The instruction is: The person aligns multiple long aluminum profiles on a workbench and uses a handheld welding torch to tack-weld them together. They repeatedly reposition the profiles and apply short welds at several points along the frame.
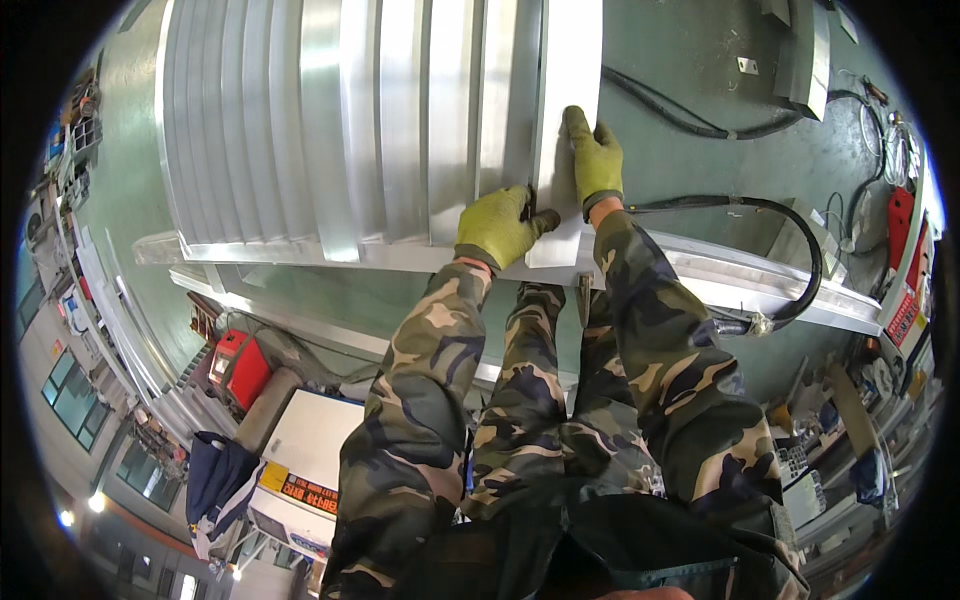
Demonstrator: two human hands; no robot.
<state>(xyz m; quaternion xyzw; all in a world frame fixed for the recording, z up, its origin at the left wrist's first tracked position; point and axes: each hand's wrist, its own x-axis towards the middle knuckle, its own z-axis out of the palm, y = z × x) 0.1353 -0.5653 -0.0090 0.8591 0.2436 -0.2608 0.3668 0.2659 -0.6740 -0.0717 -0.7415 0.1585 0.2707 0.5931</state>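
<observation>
Both my hands wear yellow-green gloves with dark fingertips. A wide, flat, pale metal bar (568, 75) lies lengthwise away from me, at the right end of a row of silvery metal slats (400, 120). My right hand (597, 165) is closed over the bar's right edge, its thumb on the top face. Nearer to me, my left hand (500, 228) is closed at the bar's left edge, thumb across the bar's face and fingers bent in beside the last slat. Those finger undersides are hidden. Slats and bar rest across a long metal rail (400, 257).
Black cables (700, 130) lie right of the bar, one looping over the rail. A bent metal piece (803, 60) is at the far right. Behind the rail's left part stand a red machine (240, 365) and a white box (315, 437). Metal lengths (115, 310) lie far left.
</observation>
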